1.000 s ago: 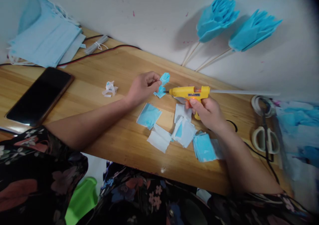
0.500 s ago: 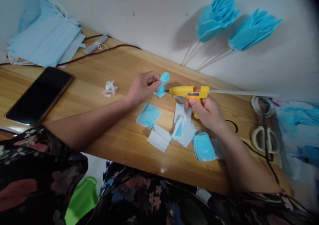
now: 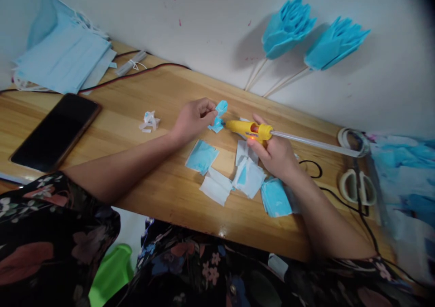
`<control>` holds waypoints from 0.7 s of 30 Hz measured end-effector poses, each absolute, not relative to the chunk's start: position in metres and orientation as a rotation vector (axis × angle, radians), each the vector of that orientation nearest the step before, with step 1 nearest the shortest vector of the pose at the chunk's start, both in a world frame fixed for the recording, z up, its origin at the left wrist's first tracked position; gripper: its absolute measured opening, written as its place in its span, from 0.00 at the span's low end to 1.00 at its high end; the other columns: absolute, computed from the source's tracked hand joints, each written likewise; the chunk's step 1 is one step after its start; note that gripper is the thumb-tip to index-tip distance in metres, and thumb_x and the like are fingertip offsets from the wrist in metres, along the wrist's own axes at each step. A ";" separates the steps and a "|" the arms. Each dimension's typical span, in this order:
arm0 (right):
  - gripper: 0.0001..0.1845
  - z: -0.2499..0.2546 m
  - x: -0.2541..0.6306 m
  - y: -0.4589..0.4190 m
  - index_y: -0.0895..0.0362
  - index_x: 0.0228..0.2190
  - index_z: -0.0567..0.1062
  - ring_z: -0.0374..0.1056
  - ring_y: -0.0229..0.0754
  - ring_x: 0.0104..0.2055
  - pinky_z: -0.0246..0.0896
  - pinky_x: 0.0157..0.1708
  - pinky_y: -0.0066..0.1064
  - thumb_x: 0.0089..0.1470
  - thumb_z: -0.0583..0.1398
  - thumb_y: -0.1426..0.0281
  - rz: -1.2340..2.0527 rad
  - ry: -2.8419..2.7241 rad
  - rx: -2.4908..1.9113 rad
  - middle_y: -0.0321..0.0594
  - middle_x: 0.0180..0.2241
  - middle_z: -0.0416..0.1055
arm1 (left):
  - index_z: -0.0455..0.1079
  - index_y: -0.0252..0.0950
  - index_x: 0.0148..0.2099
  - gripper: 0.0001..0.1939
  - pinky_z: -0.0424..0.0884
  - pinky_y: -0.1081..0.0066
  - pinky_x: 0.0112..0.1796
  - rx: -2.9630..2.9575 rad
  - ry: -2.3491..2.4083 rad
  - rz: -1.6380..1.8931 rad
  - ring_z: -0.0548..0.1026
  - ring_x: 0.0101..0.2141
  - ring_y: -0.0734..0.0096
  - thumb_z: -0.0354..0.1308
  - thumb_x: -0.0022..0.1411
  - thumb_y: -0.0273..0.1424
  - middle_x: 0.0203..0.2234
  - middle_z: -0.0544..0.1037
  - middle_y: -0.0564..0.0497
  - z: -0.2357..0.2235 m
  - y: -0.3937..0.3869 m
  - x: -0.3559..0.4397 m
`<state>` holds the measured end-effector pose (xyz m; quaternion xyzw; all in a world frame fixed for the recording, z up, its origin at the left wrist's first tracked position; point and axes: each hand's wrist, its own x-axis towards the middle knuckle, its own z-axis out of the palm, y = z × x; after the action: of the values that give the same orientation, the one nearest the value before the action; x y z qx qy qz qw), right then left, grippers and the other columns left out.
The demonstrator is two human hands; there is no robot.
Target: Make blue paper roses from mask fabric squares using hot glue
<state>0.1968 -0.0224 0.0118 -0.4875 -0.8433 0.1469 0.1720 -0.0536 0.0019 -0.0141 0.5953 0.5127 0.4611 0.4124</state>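
Note:
My left hand [image 3: 196, 120] pinches a small blue fabric piece [image 3: 221, 108], folded or cut like petals, above the middle of the table. A yellow hot glue gun [image 3: 249, 129] is gripped in my right hand [image 3: 277, 155]; its nozzle meets the lower part of the blue piece. From the gun's back a long clear glue stick [image 3: 316, 143] juts out to the right, and a small light glows on its side. Just below the hands lie a blue square [image 3: 201, 156], white squares [image 3: 216, 186] and a stack of blue squares [image 3: 276, 198].
Two blue fabric flowers [image 3: 287, 28] on sticks lean on the wall. Face masks [image 3: 64, 58], bundled glue sticks [image 3: 131, 63] and a phone [image 3: 56, 130] lie left, near white scraps [image 3: 150, 121]. Scissors [image 3: 358, 187], a tape roll [image 3: 353, 141] and a black cable [image 3: 343, 202] are right.
The glue gun has turned in my right hand, its back end and glue stick swinging lower and nearer me. Its nozzle stays at the blue piece, still pinched in my left hand.

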 end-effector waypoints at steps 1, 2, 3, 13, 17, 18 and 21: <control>0.30 0.013 0.195 -0.023 0.51 0.64 0.65 0.73 0.58 0.56 0.69 0.53 0.51 0.65 0.52 0.55 0.380 -2.410 -1.394 0.48 0.55 0.76 | 0.66 0.35 0.31 0.03 0.65 0.75 0.30 1.499 1.296 1.164 0.72 0.26 0.76 0.57 0.58 0.26 0.22 0.74 0.55 -0.015 0.002 -0.053; 0.32 0.014 0.194 -0.025 0.52 0.66 0.63 0.74 0.58 0.55 0.71 0.51 0.51 0.65 0.53 0.55 0.341 -2.432 -1.420 0.49 0.54 0.77 | 0.66 0.35 0.31 0.03 0.65 0.75 0.30 1.501 1.303 1.167 0.72 0.25 0.77 0.57 0.58 0.26 0.22 0.74 0.55 -0.015 0.003 -0.053; 0.33 0.016 0.192 -0.026 0.53 0.66 0.62 0.75 0.59 0.52 0.71 0.48 0.50 0.64 0.53 0.56 0.298 -2.463 -1.454 0.50 0.53 0.77 | 0.66 0.35 0.31 0.03 0.65 0.75 0.29 1.501 1.308 1.170 0.71 0.25 0.77 0.57 0.58 0.26 0.21 0.74 0.55 -0.016 0.003 -0.053; 0.29 0.029 0.204 -0.024 0.53 0.56 0.74 0.76 0.56 0.47 0.70 0.45 0.45 0.63 0.54 0.49 0.265 -2.305 -1.420 0.51 0.49 0.79 | 0.67 0.36 0.30 0.04 0.67 0.75 0.29 1.468 1.303 1.177 0.72 0.24 0.77 0.59 0.57 0.27 0.21 0.75 0.55 -0.016 0.005 -0.054; 0.27 0.029 0.227 -0.002 0.58 0.41 0.75 0.73 0.44 0.32 0.68 0.28 0.35 0.62 0.53 0.47 0.757 -1.668 -1.522 0.51 0.37 0.79 | 0.68 0.36 0.30 0.04 0.68 0.75 0.30 1.435 1.239 1.196 0.72 0.25 0.77 0.60 0.56 0.28 0.22 0.75 0.55 -0.014 0.006 -0.057; 0.25 0.028 0.237 0.004 0.58 0.38 0.74 0.71 0.41 0.28 0.67 0.27 0.33 0.62 0.54 0.48 0.830 -1.526 -1.572 0.50 0.34 0.78 | 0.68 0.37 0.30 0.04 0.68 0.75 0.30 1.429 1.221 1.209 0.71 0.25 0.77 0.60 0.56 0.28 0.22 0.75 0.55 -0.014 0.007 -0.058; 0.22 0.025 0.279 0.020 0.56 0.33 0.70 0.65 0.34 0.23 0.64 0.25 0.28 0.61 0.58 0.49 0.806 -1.271 -1.682 0.42 0.25 0.71 | 0.69 0.36 0.29 0.05 0.67 0.75 0.29 1.414 1.195 1.259 0.70 0.25 0.77 0.61 0.56 0.31 0.22 0.74 0.55 -0.016 0.010 -0.060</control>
<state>0.2791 0.0202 0.0255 -0.6736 -0.5089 0.3226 0.4281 -0.0596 0.0096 -0.0163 0.5683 0.4803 0.5061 0.4362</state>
